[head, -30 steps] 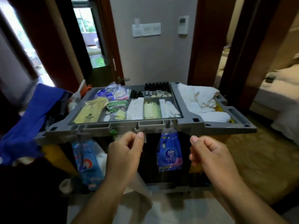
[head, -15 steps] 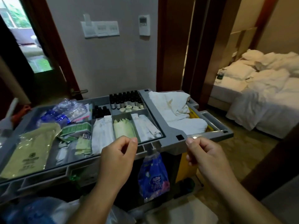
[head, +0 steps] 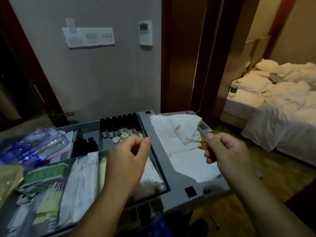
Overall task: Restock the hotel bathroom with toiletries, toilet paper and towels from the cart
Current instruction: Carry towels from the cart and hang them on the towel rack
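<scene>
One cart [head: 179,182], two hands: left hand [head: 127,159], right hand [head: 227,151]. Beyond the left hand, dark bottles [head: 121,125] too crowded to count, and about five pale discs [head: 122,135]. Beside the right hand, one towel heap [head: 179,132].

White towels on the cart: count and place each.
2: a crumpled towel at the far end of the right bin, a folded towel at its near end; more may hide beneath.

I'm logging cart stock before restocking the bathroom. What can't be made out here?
Head view.
Labels on the dark bottles: too small, dim.
Part of the white packets: under the left hand.
Rest of the yellowish bag: past the left edge.
Grip of left hand and right hand: curled fingers hide any contents.
Under the towels: hidden by folds.
</scene>
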